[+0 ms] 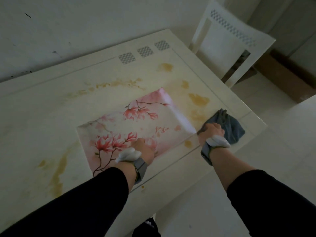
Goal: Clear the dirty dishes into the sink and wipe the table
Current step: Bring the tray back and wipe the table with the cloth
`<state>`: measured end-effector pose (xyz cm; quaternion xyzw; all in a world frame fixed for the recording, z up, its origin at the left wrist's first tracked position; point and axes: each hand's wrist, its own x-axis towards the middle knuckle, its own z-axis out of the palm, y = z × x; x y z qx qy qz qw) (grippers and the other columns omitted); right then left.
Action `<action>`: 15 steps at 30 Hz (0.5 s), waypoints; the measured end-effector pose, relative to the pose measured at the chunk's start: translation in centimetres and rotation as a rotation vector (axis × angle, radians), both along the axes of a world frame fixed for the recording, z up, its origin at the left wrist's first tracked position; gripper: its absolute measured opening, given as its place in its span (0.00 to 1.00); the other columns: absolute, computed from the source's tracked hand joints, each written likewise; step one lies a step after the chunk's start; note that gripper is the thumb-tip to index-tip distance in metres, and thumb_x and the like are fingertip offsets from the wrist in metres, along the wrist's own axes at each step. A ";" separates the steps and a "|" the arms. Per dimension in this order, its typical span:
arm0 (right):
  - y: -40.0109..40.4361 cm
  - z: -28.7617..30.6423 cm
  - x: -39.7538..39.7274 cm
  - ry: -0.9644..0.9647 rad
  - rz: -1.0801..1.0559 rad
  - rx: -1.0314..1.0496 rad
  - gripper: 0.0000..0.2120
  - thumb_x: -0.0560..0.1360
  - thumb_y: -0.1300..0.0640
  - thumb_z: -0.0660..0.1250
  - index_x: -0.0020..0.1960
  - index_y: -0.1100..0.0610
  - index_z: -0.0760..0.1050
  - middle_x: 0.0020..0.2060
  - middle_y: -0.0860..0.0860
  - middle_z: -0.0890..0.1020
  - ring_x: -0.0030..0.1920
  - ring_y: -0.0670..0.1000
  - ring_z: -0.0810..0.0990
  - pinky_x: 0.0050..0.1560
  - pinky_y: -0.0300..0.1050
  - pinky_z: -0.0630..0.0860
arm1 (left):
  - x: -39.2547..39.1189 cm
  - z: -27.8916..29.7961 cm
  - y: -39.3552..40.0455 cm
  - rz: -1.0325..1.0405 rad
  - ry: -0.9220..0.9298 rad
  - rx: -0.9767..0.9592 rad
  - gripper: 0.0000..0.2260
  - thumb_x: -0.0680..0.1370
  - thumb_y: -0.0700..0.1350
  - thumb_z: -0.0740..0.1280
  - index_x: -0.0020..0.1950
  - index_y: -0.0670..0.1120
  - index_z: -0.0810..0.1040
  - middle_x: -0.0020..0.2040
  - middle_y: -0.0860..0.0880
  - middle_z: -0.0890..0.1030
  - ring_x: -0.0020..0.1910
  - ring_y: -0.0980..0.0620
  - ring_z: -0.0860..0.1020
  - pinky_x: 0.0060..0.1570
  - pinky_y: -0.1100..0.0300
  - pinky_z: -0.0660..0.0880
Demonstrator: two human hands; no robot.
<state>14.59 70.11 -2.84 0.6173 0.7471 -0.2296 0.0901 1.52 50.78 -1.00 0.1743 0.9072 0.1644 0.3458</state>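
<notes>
A white glass-topped table [42,117] carries a pink flower print [135,127] in its middle and several yellow-brown stains [198,100] around it. My right hand [212,132] grips a crumpled blue-grey cloth [229,127] against the table top near its right edge. My left hand [143,147] rests on the near edge of the flower print; its fingers are mostly hidden behind the wrist. No dishes are in view.
A white chair [229,41] stands at the table's far right corner. A white wall [85,23] runs along the table's far side. A brown cardboard box [287,76] lies on the pale floor at the right.
</notes>
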 end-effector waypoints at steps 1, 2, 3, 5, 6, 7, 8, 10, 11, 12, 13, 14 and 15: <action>0.1 -0.1 0.2 -0.046 -0.007 -0.026 0.20 0.78 0.54 0.58 0.69 0.57 0.67 0.70 0.56 0.62 0.68 0.62 0.62 0.68 0.53 0.62 | 0.1 0.0 0.2 0.007 0.011 -0.011 0.17 0.78 0.52 0.62 0.58 0.41 0.77 0.56 0.40 0.80 0.53 0.41 0.78 0.51 0.53 0.75; 0.3 -0.5 0.5 -0.087 -0.010 -0.065 0.21 0.78 0.54 0.58 0.70 0.55 0.64 0.71 0.56 0.61 0.68 0.62 0.61 0.68 0.54 0.61 | 0.3 -0.3 0.5 0.019 0.014 0.009 0.18 0.79 0.53 0.60 0.57 0.40 0.77 0.55 0.40 0.80 0.52 0.41 0.79 0.50 0.53 0.75; 0.4 -0.7 0.8 -0.123 -0.003 -0.080 0.22 0.78 0.54 0.59 0.71 0.54 0.63 0.71 0.55 0.60 0.69 0.62 0.60 0.67 0.55 0.62 | 0.5 -0.4 0.7 0.014 0.006 0.018 0.19 0.79 0.55 0.59 0.57 0.41 0.77 0.55 0.40 0.79 0.51 0.41 0.79 0.49 0.52 0.75; 0.3 -1.4 1.3 -0.146 0.018 -0.034 0.21 0.77 0.56 0.59 0.70 0.53 0.64 0.69 0.55 0.61 0.68 0.62 0.59 0.65 0.55 0.64 | 0.5 -1.2 0.8 0.002 -0.002 0.015 0.19 0.79 0.55 0.59 0.59 0.42 0.76 0.55 0.40 0.79 0.51 0.41 0.79 0.49 0.53 0.75; 0.3 -1.4 1.4 -0.139 0.022 -0.004 0.20 0.77 0.57 0.59 0.69 0.53 0.65 0.68 0.56 0.62 0.67 0.62 0.60 0.65 0.55 0.65 | 0.5 -1.1 0.8 0.001 0.006 0.019 0.19 0.79 0.55 0.59 0.59 0.42 0.76 0.56 0.41 0.79 0.51 0.42 0.79 0.49 0.54 0.75; 0.4 -1.4 1.5 -0.138 0.025 0.019 0.19 0.77 0.57 0.60 0.68 0.54 0.67 0.67 0.57 0.64 0.67 0.63 0.62 0.65 0.54 0.65 | 0.5 -1.1 0.7 0.009 0.019 0.029 0.18 0.79 0.53 0.60 0.60 0.43 0.76 0.56 0.42 0.79 0.52 0.43 0.79 0.50 0.55 0.74; 0.5 -1.4 1.7 -0.150 0.029 0.025 0.18 0.77 0.57 0.61 0.67 0.55 0.69 0.66 0.58 0.66 0.66 0.63 0.64 0.65 0.54 0.65 | 0.4 -1.2 0.4 0.019 0.029 0.044 0.17 0.79 0.52 0.60 0.61 0.44 0.76 0.56 0.44 0.80 0.52 0.44 0.79 0.50 0.57 0.73; 0.6 -1.2 2.0 -0.163 0.023 -0.012 0.16 0.76 0.56 0.63 0.64 0.56 0.72 0.63 0.59 0.71 0.63 0.62 0.69 0.64 0.53 0.68 | 0.5 -0.9 0.0 0.023 0.021 0.070 0.16 0.79 0.50 0.60 0.63 0.45 0.75 0.54 0.46 0.79 0.51 0.46 0.78 0.49 0.58 0.71; 0.5 -1.0 2.1 -0.134 0.007 -0.033 0.15 0.76 0.55 0.64 0.61 0.57 0.74 0.61 0.60 0.74 0.61 0.62 0.72 0.61 0.52 0.71 | 0.5 -0.6 -0.3 0.024 0.010 0.082 0.16 0.79 0.50 0.60 0.64 0.45 0.74 0.56 0.46 0.79 0.53 0.46 0.78 0.50 0.58 0.71; 0.5 -1.1 2.4 -0.079 -0.024 -0.050 0.13 0.76 0.54 0.64 0.58 0.59 0.76 0.58 0.60 0.75 0.57 0.62 0.75 0.56 0.51 0.74 | 0.6 -0.5 -0.3 0.021 -0.012 0.087 0.16 0.79 0.49 0.60 0.65 0.44 0.73 0.58 0.45 0.79 0.55 0.45 0.78 0.51 0.58 0.71; 0.3 -0.9 2.3 -0.009 -0.049 -0.052 0.10 0.75 0.54 0.64 0.52 0.58 0.77 0.55 0.60 0.77 0.51 0.61 0.77 0.50 0.49 0.75 | 0.6 -0.2 -0.5 0.026 -0.013 0.095 0.16 0.79 0.48 0.61 0.65 0.44 0.73 0.60 0.45 0.78 0.57 0.45 0.77 0.52 0.59 0.71; -0.1 -0.5 2.2 0.051 -0.059 -0.041 0.07 0.74 0.53 0.64 0.46 0.57 0.75 0.50 0.60 0.78 0.45 0.59 0.77 0.42 0.46 0.73 | 0.6 0.2 -0.7 0.045 -0.027 0.099 0.16 0.79 0.48 0.61 0.66 0.44 0.72 0.61 0.45 0.78 0.58 0.45 0.77 0.52 0.60 0.70; -0.6 -0.1 1.9 0.104 -0.063 -0.017 0.07 0.73 0.53 0.63 0.41 0.56 0.73 0.44 0.58 0.77 0.39 0.57 0.75 0.36 0.42 0.69 | 0.6 0.6 -1.0 0.062 -0.030 0.119 0.16 0.79 0.46 0.61 0.66 0.44 0.72 0.62 0.45 0.77 0.56 0.46 0.76 0.50 0.62 0.68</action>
